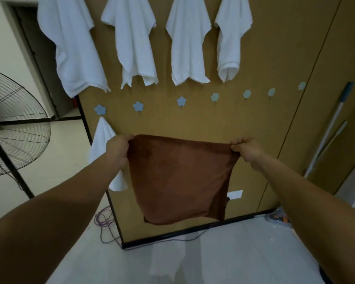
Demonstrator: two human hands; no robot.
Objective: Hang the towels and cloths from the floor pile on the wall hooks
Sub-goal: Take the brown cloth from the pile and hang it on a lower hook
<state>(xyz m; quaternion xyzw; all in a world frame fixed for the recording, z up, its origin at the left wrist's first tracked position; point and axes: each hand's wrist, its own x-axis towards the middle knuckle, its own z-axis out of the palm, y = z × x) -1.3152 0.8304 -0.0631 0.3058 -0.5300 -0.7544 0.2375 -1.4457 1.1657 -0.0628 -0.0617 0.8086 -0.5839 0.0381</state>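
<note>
Head view: tan wall, blue hooks, pale floor

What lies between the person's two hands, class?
A brown cloth, spread out: the left hand pinches one top corner and the right hand the other, as the head view shows.

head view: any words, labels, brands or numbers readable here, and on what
No text can be read anywhere.
The brown cloth, white towels and flower hooks show no print.
The white wall plate looks blank.
The red patch by the doorway and the orange-marked packet on the floor are too blurred to tell.
</note>
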